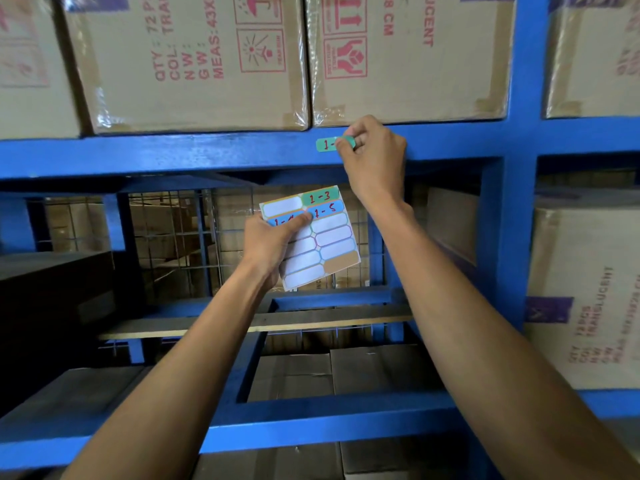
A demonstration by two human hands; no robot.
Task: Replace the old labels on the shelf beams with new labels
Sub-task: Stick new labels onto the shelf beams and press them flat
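A green label [325,145] with red writing is stuck on the blue shelf beam [173,152]. Its right end curls away from the beam, pinched between the fingertips of my right hand [372,150]. Below the beam, my left hand [268,245] holds a label sheet [318,233] upright, thumb across its upper part. The sheet carries a green label marked 1-3, blue labels with red writing, and several blank outlines where labels have been taken off.
Large cardboard boxes [194,64] stand on the beam, just above the label. A blue upright post [523,168] rises at the right, with more boxes [585,289] beyond it. A wire mesh [166,237] and lower blue beams [311,420] lie behind and below my arms.
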